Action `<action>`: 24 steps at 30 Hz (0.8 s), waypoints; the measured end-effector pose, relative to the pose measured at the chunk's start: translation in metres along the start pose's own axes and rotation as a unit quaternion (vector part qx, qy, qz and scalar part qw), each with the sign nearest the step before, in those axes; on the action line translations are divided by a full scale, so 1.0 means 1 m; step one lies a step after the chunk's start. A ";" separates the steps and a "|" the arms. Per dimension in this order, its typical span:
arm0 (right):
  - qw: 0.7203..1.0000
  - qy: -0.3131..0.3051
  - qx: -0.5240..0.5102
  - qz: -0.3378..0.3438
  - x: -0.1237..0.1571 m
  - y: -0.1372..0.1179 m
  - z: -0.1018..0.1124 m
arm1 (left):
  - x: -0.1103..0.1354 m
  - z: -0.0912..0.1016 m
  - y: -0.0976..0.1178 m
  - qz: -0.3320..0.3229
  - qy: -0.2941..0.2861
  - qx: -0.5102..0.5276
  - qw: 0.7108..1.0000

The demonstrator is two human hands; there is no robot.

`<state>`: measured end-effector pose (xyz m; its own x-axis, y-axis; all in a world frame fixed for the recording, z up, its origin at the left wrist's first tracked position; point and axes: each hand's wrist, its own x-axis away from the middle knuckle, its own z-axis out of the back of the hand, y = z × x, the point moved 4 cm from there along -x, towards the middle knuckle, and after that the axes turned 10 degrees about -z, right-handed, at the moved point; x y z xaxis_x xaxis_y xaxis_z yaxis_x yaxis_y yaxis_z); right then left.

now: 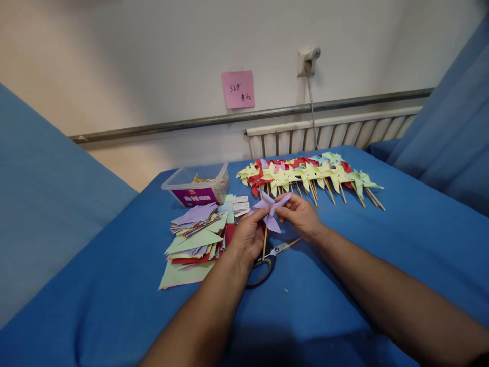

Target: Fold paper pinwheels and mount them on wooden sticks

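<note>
A purple paper pinwheel (270, 209) on a thin wooden stick is held up between both hands above the blue table (401, 239). My left hand (246, 237) grips it from the left, fingers closed around the stick and lower blade. My right hand (301, 215) pinches the pinwheel's right side near its centre. Black-handled scissors (267, 260) lie on the table just below my hands.
A row of finished pinwheels (309, 176) in yellow, red and green lies behind my hands. A stack of cut coloured paper (196, 239) sits to the left. A clear plastic box (197, 184) with sticks stands at the back left. Radiator and wall lie beyond the table.
</note>
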<state>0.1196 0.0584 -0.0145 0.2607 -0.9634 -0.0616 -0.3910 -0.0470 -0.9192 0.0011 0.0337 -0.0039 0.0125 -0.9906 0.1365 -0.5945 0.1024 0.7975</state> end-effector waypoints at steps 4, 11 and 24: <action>1.000 0.021 0.012 -0.003 0.000 -0.001 0.000 | 0.001 0.001 -0.001 0.009 0.018 0.004 1.000; 1.000 0.026 -0.002 -0.011 0.000 0.002 0.004 | 0.003 -0.002 0.001 0.020 0.031 0.013 0.999; 0.997 0.011 -0.057 -0.052 0.001 -0.005 0.004 | 0.005 -0.002 0.004 0.031 0.038 0.005 0.999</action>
<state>0.1250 0.0585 -0.0116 0.2854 -0.9575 0.0412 -0.4609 -0.1748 -0.8701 0.0005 0.0292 0.0013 0.0370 -0.9724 0.2303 -0.6040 0.1618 0.7804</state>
